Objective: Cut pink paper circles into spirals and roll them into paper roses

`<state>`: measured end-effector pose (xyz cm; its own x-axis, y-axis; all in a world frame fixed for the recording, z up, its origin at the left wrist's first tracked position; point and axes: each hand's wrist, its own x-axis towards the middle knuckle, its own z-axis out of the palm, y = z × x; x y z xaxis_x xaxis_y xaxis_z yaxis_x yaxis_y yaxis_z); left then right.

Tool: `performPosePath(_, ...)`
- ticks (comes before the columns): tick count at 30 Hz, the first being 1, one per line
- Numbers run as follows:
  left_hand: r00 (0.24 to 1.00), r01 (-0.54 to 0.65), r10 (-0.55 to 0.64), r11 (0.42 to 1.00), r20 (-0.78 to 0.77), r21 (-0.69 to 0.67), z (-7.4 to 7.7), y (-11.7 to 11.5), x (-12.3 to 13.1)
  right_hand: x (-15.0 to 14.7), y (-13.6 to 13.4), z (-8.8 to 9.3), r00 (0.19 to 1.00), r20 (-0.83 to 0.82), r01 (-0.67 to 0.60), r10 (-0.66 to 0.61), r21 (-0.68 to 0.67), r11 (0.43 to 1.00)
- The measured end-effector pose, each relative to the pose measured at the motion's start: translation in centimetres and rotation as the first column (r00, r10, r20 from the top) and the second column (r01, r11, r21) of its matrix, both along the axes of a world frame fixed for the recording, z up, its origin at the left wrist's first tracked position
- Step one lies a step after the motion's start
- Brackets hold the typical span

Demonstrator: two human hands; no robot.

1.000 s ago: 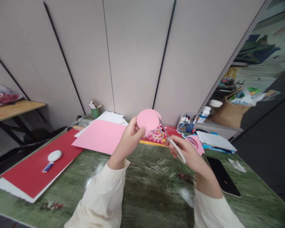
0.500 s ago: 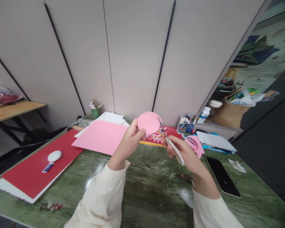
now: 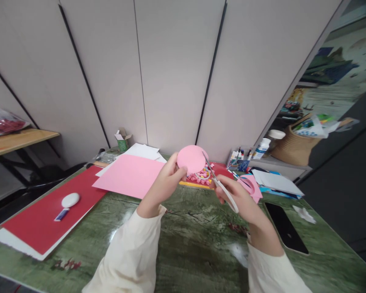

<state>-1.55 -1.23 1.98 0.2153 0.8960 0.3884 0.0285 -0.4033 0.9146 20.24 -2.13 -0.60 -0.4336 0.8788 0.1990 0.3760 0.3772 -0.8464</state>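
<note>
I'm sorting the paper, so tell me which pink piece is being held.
The round pink disc, gripped in the left hand; the large pink sheet and the pink offcut with a curved cut edge lie unheld.

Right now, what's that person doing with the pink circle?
The person's left hand holds up a round piece of pink paper. The right hand holds white-handled scissors, with the blades at the circle's right edge. Just beyond the hands lie small pink and yellow pieces. A bigger pink sheet lies to the left, and a dark phone to the right.
</note>
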Motion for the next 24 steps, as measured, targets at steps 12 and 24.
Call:
performPosePath(12, 0.998, 0.034, -0.034, 0.999, -0.056, 0.005, 0.1, 0.0, -0.6, 0.6, -0.3, 0.6, 0.998, 0.063, -0.008, 0.011, -0.050, 0.999)
performPosePath(24, 0.968, -0.016, 0.013, 1.000, 0.252, 0.011, -0.8, 1.0, 1.1, -0.6, 0.1, -0.2, 1.000, -0.017, 0.013, -0.013, 0.001, 1.000)
